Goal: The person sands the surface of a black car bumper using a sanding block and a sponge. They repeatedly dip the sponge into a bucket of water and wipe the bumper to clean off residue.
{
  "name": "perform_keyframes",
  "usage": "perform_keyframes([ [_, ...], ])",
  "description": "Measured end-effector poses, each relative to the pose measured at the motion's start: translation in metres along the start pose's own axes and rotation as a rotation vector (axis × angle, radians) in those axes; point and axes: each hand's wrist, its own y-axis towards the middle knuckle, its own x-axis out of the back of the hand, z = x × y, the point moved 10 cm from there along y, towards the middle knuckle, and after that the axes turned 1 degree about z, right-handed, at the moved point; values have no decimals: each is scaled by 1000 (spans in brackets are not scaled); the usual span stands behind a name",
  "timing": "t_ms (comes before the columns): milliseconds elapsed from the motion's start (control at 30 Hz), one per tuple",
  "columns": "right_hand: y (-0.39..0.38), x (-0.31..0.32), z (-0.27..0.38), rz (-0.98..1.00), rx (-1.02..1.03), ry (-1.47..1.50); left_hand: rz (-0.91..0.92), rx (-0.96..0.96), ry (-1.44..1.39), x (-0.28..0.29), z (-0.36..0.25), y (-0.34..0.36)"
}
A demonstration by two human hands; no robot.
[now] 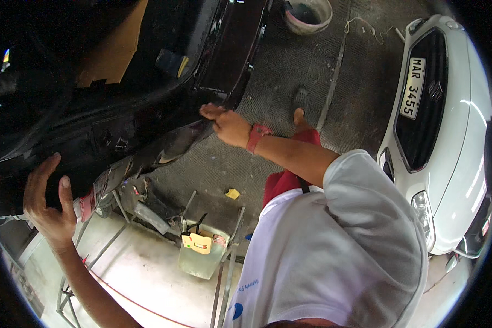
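A black car body (142,117) with an open rear section fills the upper left. My left hand (52,205) is at its lower left edge, thumb and fingers spread apart, with nothing seen in it. My right hand (229,126) reaches across to the corner of the black body, by the edge of a long glossy black panel (229,60). Its foremost fingers are stretched out against that corner, while the others bend under and are partly hidden. A red band (257,136) circles my right wrist.
Inside the black car lie a brown cardboard piece (115,49) and a dark item with a yellow edge (175,63). A bucket (307,19) stands at the top. Below are a translucent tub (199,265), metal stand legs (235,235) and a yellow scrap (232,193). A white car (459,126) is at right.
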Motion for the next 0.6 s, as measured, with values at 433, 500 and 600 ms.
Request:
perform_keyframes([
  [433,-2,28,-11,-55,32,-209,-18,-15,3,3,-8,5],
  [500,6,45,-14,-98,57,-481,-33,-18,5,5,-7,5],
  [600,18,39,5,-35,103,-577,-26,-18,-24,4,-7,4],
])
